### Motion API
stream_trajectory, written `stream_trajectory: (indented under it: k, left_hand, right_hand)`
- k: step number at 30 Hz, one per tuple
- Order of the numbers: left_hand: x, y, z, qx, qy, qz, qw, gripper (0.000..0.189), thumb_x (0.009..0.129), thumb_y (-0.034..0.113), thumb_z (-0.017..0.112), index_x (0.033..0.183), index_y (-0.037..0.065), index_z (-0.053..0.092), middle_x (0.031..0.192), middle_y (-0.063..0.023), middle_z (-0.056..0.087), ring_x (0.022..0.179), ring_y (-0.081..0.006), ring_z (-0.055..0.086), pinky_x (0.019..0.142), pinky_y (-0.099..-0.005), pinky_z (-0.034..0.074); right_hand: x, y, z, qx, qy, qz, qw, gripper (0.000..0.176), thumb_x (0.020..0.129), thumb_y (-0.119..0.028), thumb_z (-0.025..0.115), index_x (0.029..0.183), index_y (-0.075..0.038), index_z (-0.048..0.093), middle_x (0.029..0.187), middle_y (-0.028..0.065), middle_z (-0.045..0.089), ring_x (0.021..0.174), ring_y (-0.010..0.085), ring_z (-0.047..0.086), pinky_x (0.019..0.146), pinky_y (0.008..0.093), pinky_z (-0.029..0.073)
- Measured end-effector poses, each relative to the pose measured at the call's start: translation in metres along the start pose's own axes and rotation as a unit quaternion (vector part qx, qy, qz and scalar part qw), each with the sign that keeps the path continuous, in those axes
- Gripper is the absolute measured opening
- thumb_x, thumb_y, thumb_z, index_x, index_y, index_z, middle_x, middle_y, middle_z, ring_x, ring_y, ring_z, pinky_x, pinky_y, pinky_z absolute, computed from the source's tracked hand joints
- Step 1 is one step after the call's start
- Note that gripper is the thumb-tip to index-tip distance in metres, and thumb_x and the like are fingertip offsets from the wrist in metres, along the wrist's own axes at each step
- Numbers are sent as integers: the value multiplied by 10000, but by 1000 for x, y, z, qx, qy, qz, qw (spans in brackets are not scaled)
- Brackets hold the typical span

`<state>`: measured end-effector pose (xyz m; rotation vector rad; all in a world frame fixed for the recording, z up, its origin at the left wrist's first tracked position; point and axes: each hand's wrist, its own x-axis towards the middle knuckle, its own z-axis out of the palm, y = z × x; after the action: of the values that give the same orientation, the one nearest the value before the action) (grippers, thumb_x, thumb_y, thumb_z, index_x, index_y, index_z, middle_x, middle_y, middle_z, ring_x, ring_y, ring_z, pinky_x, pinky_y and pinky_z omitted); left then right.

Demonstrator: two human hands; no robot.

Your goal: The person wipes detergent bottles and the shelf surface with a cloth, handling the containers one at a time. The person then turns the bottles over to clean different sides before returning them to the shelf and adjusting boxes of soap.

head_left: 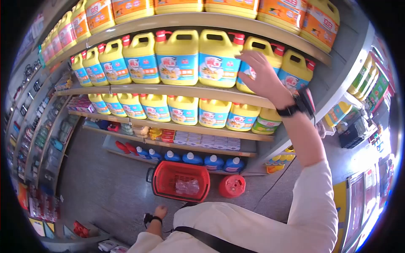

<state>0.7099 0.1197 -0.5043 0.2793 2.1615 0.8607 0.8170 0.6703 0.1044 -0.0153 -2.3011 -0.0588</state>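
Note:
My right hand (258,75) is raised to the middle shelf, in front of a yellow jug (251,48) with a blue label and red cap. Its fingers are spread and slightly bent, and it holds nothing I can see; whether the fingertips touch the jug is not clear. To its left stands another yellow jug (217,59) of the same kind. Low by my body hangs my left hand (160,211), its fingers curled and too small to make out in detail. Above it on the floor sits a red basket (158,179) with clear plastic inside.
A red round stool (232,186) stands right of the basket. Blue bottles (192,158) line the bottom shelf. The shelf edge (168,89) runs across below the jugs, and a grey upright panel (337,76) bounds the shelves at right. A dark cable crosses the floor.

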Motion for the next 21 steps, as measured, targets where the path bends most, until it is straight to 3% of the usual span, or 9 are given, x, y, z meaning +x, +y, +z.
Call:
stream_trajectory:
  k: [2,4,5,7,11,12,13,16,21]
  left_hand:
    - [24,56,-19,-197,27,146,969,265,911,209,629,1092,17,651,951,-102,690,896,-186,656,812,-327,512]
    - [9,160,-70,-127,78,252,956,231,916,173,637,1081,11,635,905,-49,654,821,-118,607,753,-282,495]
    - [16,191,-88,-199,62,280,937,214,929,168,628,1074,11,627,896,-40,637,783,-105,591,721,-272,487]
    - [6,262,-127,-236,94,329,909,181,949,141,608,1071,7,610,903,-32,633,814,-123,601,730,-269,495]
    - [-14,355,-184,-308,52,404,860,187,979,166,553,1111,37,586,963,-66,658,831,-124,603,736,-261,473]
    - [-15,370,-189,-324,41,427,843,189,976,171,557,1106,37,586,958,-71,656,836,-131,604,740,-268,473]
    - [-17,383,-192,-341,31,449,825,191,973,175,561,1102,37,587,953,-75,653,840,-138,606,744,-275,474]
    - [-23,419,-187,-400,-31,478,782,211,969,202,578,1092,31,584,930,-75,640,830,-147,599,746,-281,470]
    - [-30,470,-147,-467,-163,490,718,326,957,339,608,1086,41,580,870,-68,592,806,-163,571,735,-309,459]
  right_hand:
    - [40,8,42,-48,1,-20,999,476,796,-187,679,1247,-80,571,1289,156,550,1230,345,489,1053,446,397]
    - [76,14,72,-154,29,-35,987,550,820,-308,658,1313,-103,530,1346,151,514,1292,352,432,1064,450,387]
    - [90,13,81,-155,27,-35,987,550,820,-308,658,1313,-103,530,1346,151,514,1292,352,432,1064,450,387]
    - [112,14,95,-214,-4,55,975,615,854,-353,636,1381,-83,470,1366,182,504,1305,359,423,1064,465,383]
    - [126,19,103,-197,1,73,978,503,860,-379,614,1235,-44,607,1193,182,633,1150,355,555,1001,437,435]
    - [125,18,105,-197,76,30,977,350,848,-338,641,1052,-58,687,1000,149,687,977,344,623,879,432,491]
    - [122,17,104,-201,74,32,976,350,848,-338,641,1052,-58,687,1000,149,687,977,344,623,879,432,491]
    - [107,-10,96,-158,211,-6,964,124,806,-224,704,811,-110,657,710,72,643,702,308,618,643,407,493]
    - [50,-53,75,-148,284,-59,946,158,677,-152,770,735,-129,625,704,19,598,654,234,563,588,349,427]
